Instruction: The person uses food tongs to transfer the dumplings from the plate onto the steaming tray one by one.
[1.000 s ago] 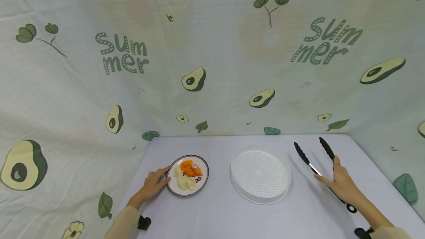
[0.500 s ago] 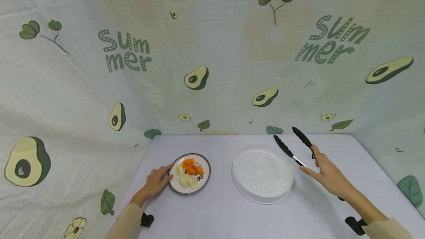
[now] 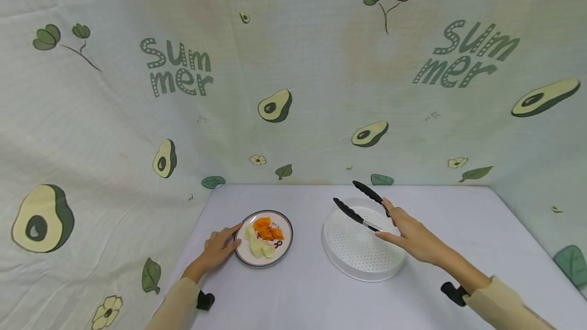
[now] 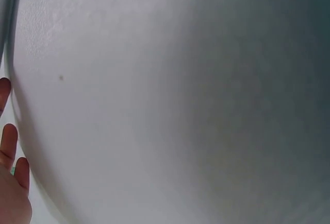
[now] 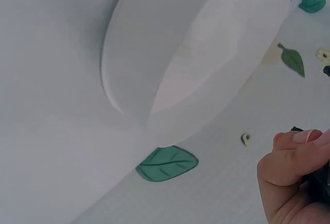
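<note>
In the head view my left hand [image 3: 217, 249] rests at the left rim of a round white plate [image 3: 285, 249] with a dark edge line. On the plate lie orange food pieces [image 3: 264, 228] beside pale yellowish pieces [image 3: 259, 246]. My right hand [image 3: 415, 236] grips black-tipped metal tongs [image 3: 349, 211], their arms spread with nothing between the tips. The tongs overlap a round white perforated tray [image 3: 362, 251] in this view. In the right wrist view, curled fingers of my right hand [image 5: 296, 170] hold the tongs' dark part, mostly cut off by the frame edge.
Both the plate and the perforated tray stand on a white table [image 3: 302, 289]. Behind it hangs a pale cloth [image 3: 312, 90] printed with avocados, leaves and lettering, which also covers the sides.
My right hand has carried the tongs leftward from the table's right side to over the perforated tray. The left hand has stayed at the plate, and the head view has shifted slightly.
</note>
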A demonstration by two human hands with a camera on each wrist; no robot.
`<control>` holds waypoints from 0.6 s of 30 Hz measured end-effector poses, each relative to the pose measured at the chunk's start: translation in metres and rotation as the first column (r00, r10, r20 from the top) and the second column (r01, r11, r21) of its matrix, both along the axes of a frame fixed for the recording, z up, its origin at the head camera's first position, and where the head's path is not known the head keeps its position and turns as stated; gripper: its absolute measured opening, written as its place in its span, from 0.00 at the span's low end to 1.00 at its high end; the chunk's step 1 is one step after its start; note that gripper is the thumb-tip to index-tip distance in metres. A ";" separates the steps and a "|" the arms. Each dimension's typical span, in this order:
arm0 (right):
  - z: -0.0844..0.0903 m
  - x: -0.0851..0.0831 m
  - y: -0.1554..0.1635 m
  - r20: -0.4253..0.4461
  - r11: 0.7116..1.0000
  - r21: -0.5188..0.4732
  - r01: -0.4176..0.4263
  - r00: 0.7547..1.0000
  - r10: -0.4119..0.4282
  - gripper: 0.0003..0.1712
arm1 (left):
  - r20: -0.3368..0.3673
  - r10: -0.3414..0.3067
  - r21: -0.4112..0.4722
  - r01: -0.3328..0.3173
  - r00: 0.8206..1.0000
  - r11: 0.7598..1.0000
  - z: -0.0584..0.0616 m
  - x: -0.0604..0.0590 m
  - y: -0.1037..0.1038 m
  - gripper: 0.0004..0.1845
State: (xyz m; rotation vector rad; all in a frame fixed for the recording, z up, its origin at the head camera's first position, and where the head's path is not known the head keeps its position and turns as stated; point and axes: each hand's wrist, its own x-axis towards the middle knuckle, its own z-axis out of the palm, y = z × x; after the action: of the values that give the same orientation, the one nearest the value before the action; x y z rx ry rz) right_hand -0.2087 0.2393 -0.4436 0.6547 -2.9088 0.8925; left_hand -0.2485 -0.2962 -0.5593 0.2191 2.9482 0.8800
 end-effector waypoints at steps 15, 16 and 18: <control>0.002 -0.007 -0.040 0.058 0.993 0.036 -0.111 0.992 0.109 0.51 | 0.004 0.013 -0.003 -0.013 1.000 1.000 -0.001 0.000 0.000 0.31; 0.001 -0.007 -0.043 0.061 0.992 0.038 -0.119 0.991 0.116 0.51 | 0.005 0.015 -0.003 -0.015 1.000 1.000 -0.001 0.000 0.000 0.31; -0.001 -0.007 -0.049 0.065 0.989 0.042 -0.139 0.989 0.136 0.51 | 0.007 0.018 -0.003 -0.018 1.000 1.000 0.000 0.001 0.001 0.31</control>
State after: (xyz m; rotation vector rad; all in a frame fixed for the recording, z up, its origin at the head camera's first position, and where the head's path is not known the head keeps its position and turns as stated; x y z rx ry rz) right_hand -0.2158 0.1903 -0.4443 0.8556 -2.9775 0.8750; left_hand -0.2477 -0.2955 -0.5598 0.1887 2.9495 0.8774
